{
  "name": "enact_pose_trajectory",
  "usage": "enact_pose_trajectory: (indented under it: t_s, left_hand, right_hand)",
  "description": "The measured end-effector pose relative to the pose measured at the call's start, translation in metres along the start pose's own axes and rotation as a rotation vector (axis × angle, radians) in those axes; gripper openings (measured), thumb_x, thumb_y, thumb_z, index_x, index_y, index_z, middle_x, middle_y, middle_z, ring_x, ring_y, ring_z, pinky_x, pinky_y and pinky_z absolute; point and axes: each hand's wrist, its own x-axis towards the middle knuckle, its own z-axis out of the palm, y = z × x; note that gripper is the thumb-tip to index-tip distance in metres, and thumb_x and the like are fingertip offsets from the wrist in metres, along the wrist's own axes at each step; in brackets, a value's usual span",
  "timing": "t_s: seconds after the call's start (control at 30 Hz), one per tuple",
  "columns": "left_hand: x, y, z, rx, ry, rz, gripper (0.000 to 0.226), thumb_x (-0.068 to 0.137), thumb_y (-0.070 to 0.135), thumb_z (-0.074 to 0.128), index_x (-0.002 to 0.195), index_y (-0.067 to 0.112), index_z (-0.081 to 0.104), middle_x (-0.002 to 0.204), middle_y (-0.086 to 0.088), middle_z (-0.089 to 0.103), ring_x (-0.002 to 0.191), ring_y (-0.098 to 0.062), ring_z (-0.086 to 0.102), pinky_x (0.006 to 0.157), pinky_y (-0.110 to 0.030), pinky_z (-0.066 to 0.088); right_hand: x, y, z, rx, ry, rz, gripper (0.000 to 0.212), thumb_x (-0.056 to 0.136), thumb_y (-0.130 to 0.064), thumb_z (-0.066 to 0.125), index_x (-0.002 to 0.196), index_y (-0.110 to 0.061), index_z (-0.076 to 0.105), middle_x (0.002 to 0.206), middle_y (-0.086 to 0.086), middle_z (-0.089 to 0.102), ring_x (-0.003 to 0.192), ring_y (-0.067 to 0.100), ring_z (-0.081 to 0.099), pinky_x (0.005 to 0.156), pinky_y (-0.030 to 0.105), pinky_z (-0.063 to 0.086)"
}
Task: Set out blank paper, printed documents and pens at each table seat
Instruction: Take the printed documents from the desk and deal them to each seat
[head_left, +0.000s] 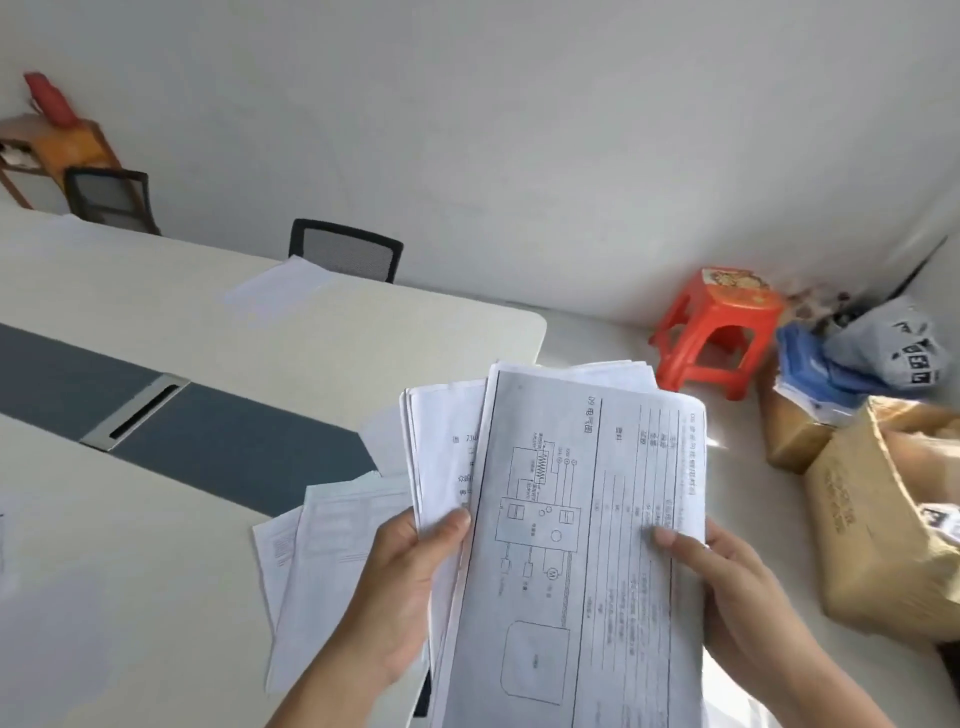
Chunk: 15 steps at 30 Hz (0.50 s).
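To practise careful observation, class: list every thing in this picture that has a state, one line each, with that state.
Left hand: grips the fanned printed documents, thumb on top.
Right hand: grips the diagram sheet at its right edge.
Loose papers: lying overlapped on the table.
Far sheet: flat before the mesh chair.
Red stool: upright.
Cardboard box: open.

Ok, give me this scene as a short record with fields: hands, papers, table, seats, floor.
left hand: grips printed stack, thumb on top
right hand: grips diagram sheet at its right edge
table: loose papers at near corner; one sheet at far seat
seats: chair behind that sheet; second chair further left
floor: red stool, boxes
pens: none visible
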Motion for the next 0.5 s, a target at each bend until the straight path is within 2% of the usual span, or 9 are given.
enact_pose_trajectory:
  t_s: [0.07, 0.13, 0.2, 0.27, 0.33, 0.4, 0.47, 0.5]
  left_hand:
    - [0.006, -0.002, 0.033, 0.009, 0.0, 0.007, 0.022, 0.09, 0.005, 0.056, 0.082, 0.007, 0.076, 0.09, -0.004, 0.078, 0.085, -0.002, 0.072, 0.067, -0.006, 0.052]
    - [0.01, -0.008, 0.072, 0.01, -0.033, -0.007, 0.018, 0.09, 0.01, 0.059, 0.094, 0.002, 0.075, 0.099, -0.01, 0.077, 0.097, -0.014, 0.072, 0.073, -0.013, 0.055]
    - [0.014, -0.015, 0.112, -0.013, -0.068, -0.026, 0.016, 0.085, 0.015, 0.066, 0.09, 0.005, 0.077, 0.099, -0.012, 0.076, 0.099, -0.021, 0.071, 0.074, -0.021, 0.056]
    - [0.016, -0.024, 0.152, -0.054, -0.095, -0.095, 0.016, 0.081, 0.016, 0.064, 0.079, 0.012, 0.079, 0.085, -0.004, 0.078, 0.082, -0.014, 0.074, 0.069, -0.03, 0.055]
    - [0.022, -0.035, 0.187, -0.04, -0.099, -0.119, 0.013, 0.081, 0.014, 0.063, 0.08, 0.009, 0.075, 0.075, 0.001, 0.077, 0.071, -0.008, 0.073, 0.067, -0.032, 0.052]
    - [0.034, -0.045, 0.219, 0.014, -0.106, -0.09, 0.015, 0.085, 0.008, 0.061, 0.084, 0.009, 0.076, 0.085, -0.002, 0.078, 0.083, -0.011, 0.074, 0.074, -0.032, 0.056]
    - [0.047, -0.052, 0.244, 0.08, -0.114, -0.063, 0.017, 0.086, 0.009, 0.063, 0.097, 0.008, 0.075, 0.1, -0.009, 0.077, 0.1, -0.02, 0.071, 0.09, -0.038, 0.053]
    - [0.054, -0.054, 0.254, 0.105, -0.112, -0.061, 0.019, 0.086, 0.01, 0.064, 0.103, 0.007, 0.073, 0.103, -0.01, 0.076, 0.103, -0.021, 0.07, 0.092, -0.039, 0.053]
  right_hand:
    - [-0.008, -0.01, -0.033, 0.09, -0.004, 0.041, 0.038, 0.076, -0.008, 0.064, 0.113, 0.002, 0.065, 0.109, 0.025, 0.071, 0.092, 0.04, 0.072, 0.072, 0.047, 0.061]
    - [-0.014, -0.018, -0.07, 0.12, 0.055, 0.003, 0.042, 0.068, -0.009, 0.078, 0.106, 0.006, 0.068, 0.105, 0.027, 0.072, 0.089, 0.04, 0.072, 0.069, 0.045, 0.062]
    - [-0.017, -0.025, -0.11, 0.109, 0.193, -0.08, 0.044, 0.054, -0.007, 0.084, 0.093, 0.009, 0.071, 0.098, 0.028, 0.073, 0.079, 0.035, 0.074, 0.062, 0.038, 0.062]
    - [-0.019, -0.034, -0.149, 0.126, 0.301, -0.151, 0.033, 0.062, -0.005, 0.077, 0.09, 0.01, 0.07, 0.097, 0.027, 0.073, 0.075, 0.03, 0.074, 0.061, 0.033, 0.062]
    - [-0.02, -0.043, -0.182, 0.157, 0.343, -0.175, 0.028, 0.069, -0.003, 0.07, 0.095, 0.009, 0.069, 0.097, 0.023, 0.074, 0.078, 0.029, 0.075, 0.066, 0.035, 0.063]
    - [-0.021, -0.05, -0.211, 0.165, 0.367, -0.176, 0.028, 0.071, -0.003, 0.068, 0.096, 0.008, 0.069, 0.095, 0.021, 0.075, 0.079, 0.03, 0.075, 0.071, 0.039, 0.062]
    - [-0.019, -0.056, -0.236, 0.148, 0.409, -0.184, 0.028, 0.07, -0.006, 0.07, 0.094, 0.007, 0.07, 0.095, 0.022, 0.075, 0.08, 0.032, 0.074, 0.072, 0.041, 0.062]
    - [-0.017, -0.057, -0.247, 0.138, 0.433, -0.196, 0.028, 0.069, -0.007, 0.071, 0.094, 0.007, 0.07, 0.095, 0.023, 0.075, 0.08, 0.032, 0.074, 0.071, 0.04, 0.062]
